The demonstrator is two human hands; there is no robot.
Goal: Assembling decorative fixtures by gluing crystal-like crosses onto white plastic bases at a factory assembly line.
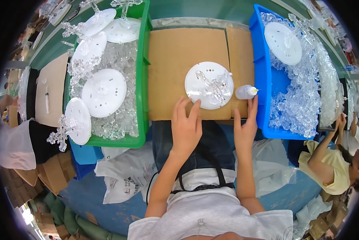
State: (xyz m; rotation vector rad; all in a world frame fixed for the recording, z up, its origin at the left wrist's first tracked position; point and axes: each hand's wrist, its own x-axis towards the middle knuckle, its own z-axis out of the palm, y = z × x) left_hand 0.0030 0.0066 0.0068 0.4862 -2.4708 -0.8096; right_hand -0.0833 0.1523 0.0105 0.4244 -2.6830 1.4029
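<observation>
A round white disc [190, 82] lies on the cardboard, with a clear plastic cross-shaped piece [214, 89] on top of it. My left hand [186, 126] is at the disc's near left edge, fingers apart, with a fingertip at the rim; whether it touches cannot be made out. To the right of the disc, a small white squeeze bottle [245, 92] with a yellowish tip lies on its side. My right hand [246, 126] is just on the near side of the bottle, thumb and fingers spread, the fingertips close to the tip end. Neither hand grips anything.
On the left, a green bin [143, 84] holds clear plastic pieces and several white discs with clear crosses. A blue bin [260, 80] on the right has clear pieces and a white disc [283, 43]. A syringe [47, 103] lies far left. Another person [327, 168] works at the right.
</observation>
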